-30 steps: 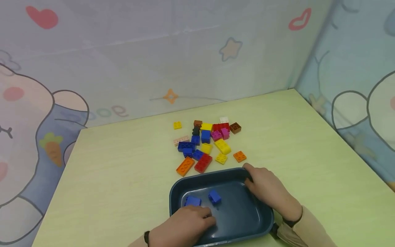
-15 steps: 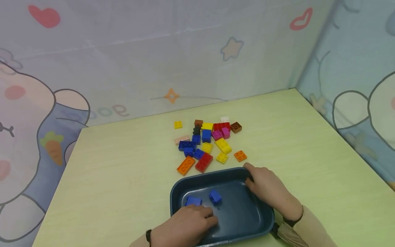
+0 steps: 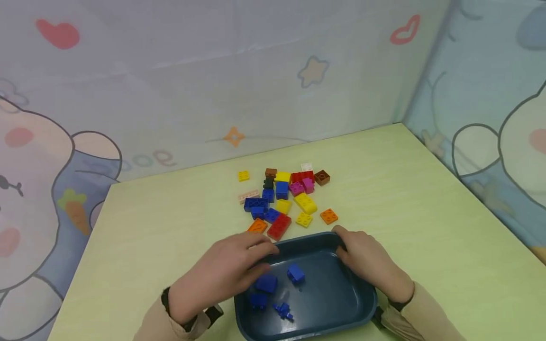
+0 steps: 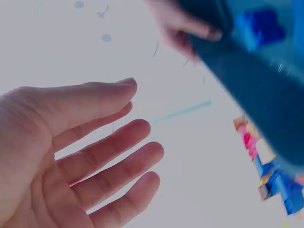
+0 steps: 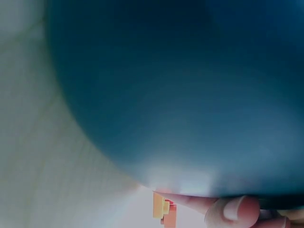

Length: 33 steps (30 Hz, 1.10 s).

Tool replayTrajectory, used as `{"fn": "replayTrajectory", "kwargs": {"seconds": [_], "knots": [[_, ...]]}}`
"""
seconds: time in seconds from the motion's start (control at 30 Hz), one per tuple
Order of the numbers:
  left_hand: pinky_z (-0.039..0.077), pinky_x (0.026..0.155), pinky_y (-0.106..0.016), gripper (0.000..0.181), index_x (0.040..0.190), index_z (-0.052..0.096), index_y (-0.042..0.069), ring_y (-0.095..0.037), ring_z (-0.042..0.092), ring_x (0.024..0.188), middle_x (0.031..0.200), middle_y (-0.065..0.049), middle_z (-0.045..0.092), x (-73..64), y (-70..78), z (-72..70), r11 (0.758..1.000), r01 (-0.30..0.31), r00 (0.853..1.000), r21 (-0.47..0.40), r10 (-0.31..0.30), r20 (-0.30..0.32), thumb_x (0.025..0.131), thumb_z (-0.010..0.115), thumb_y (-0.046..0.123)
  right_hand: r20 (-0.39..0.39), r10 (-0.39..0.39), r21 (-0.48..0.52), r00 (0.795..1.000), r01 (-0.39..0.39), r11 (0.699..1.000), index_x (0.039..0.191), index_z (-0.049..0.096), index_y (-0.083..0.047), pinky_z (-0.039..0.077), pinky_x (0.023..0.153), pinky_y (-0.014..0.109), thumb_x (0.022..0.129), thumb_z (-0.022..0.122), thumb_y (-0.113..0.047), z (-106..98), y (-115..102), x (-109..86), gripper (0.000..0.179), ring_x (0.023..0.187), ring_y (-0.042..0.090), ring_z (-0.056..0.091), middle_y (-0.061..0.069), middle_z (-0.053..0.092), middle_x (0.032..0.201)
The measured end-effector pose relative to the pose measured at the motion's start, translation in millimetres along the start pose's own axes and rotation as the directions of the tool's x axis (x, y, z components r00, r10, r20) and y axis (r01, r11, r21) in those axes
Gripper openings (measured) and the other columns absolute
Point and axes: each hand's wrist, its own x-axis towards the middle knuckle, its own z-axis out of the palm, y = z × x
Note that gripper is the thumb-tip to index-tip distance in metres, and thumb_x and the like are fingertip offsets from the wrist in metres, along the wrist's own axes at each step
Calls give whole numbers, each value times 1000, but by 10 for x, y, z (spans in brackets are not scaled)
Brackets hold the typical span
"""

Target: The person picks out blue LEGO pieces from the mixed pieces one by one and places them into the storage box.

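A dark blue tray (image 3: 317, 330) lies near the front of the table, with several blue toy bricks inside. Among them are a block (image 3: 266, 283) on the left, a brick (image 3: 295, 273) near the middle and a small knobbly blue piece (image 3: 283, 310). My left hand (image 3: 226, 272) hovers over the tray's left rim; the left wrist view shows its fingers (image 4: 116, 142) spread and relaxed, holding nothing. On the right, my right hand (image 3: 368, 258) grips the tray's far right corner, thumb inside the rim. Up close, the right wrist view has the tray's outer wall (image 5: 156, 109) and some fingertips (image 5: 235, 209).
Beyond the tray lies a loose cluster of toy bricks, including a red brick (image 3: 279, 227), a yellow brick (image 3: 305, 203), a dark blue brick (image 3: 256, 204) and an orange brick (image 3: 329, 216). A printed cloth wall (image 3: 204, 94) stands behind the table (image 3: 162, 237).
My left hand has lifted from inside the tray and moved up and left to its rim, uncovering blue pieces at the tray's near left. The right hand keeps its grip on the tray.
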Motion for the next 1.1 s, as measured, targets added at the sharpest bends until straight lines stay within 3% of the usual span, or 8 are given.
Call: {"fn": "replayTrajectory", "kwargs": {"seconds": [0.13, 0.3, 0.43, 0.67, 0.83, 0.97, 1.1], "knots": [[55, 79, -29, 27, 117, 70, 16, -12, 63, 93, 110, 2, 66, 72, -181, -118, 999, 50, 995, 1, -50, -83, 92, 77, 23, -9, -12, -3, 1000, 12, 1000, 107, 59, -1, 39, 49, 27, 88, 66, 1, -1, -4, 16, 21, 54, 14, 46, -1, 48, 66], [56, 84, -33, 29, 118, 70, 14, -18, 66, 105, 122, -3, 66, 211, -474, -78, 992, 124, 990, -4, -124, -73, 91, 77, 21, -15, -14, -5, 1000, 14, 1000, 106, 59, -2, 40, 49, 27, 88, 67, 1, -20, -16, 24, 19, 54, 14, 46, -1, 48, 66], [55, 90, -39, 28, 119, 69, 12, -25, 64, 117, 135, -8, 63, 331, -777, 78, 977, 208, 978, -40, -208, -17, 93, 75, 18, -10, -1, -2, 1000, 1, 1000, 107, 59, -2, 40, 49, 27, 89, 67, 0, -25, -27, 12, 20, 55, 14, 46, 0, 49, 67], [52, 95, -42, 32, 124, 68, 9, -27, 64, 109, 122, -9, 65, 515, -1227, 429, 935, 345, 937, -76, -340, 78, 94, 73, 17, 1, 5, 3, 1000, -5, 1000, 108, 59, -2, 40, 49, 27, 89, 67, 0, -2, -11, -14, 21, 54, 13, 46, -1, 50, 67], [49, 101, -42, 30, 123, 68, 10, -26, 63, 114, 128, -8, 63, 609, -1345, 572, 924, 372, 926, -85, -363, 98, 94, 72, 16, -6, -1, -2, 1000, 1, 1000, 109, 59, -2, 40, 49, 27, 89, 67, 0, 2, -5, -9, 22, 53, 13, 46, -1, 49, 66], [46, 104, -43, 28, 122, 68, 11, -28, 59, 121, 135, -10, 61, 675, -1351, 651, 916, 392, 916, -83, -380, 126, 95, 71, 15, -6, 0, 0, 1000, 0, 1000, 108, 59, -2, 40, 49, 27, 89, 67, 1, 3, -4, -10, 22, 53, 13, 46, -1, 48, 65], [47, 103, -42, 28, 122, 68, 10, -28, 60, 117, 130, -10, 64, 710, -1337, 711, 917, 394, 913, -63, -383, 139, 94, 72, 14, -9, -2, -4, 1000, 2, 1000, 107, 59, -2, 40, 49, 27, 89, 67, 0, 5, 0, -5, 21, 53, 13, 46, -1, 48, 65]]}}
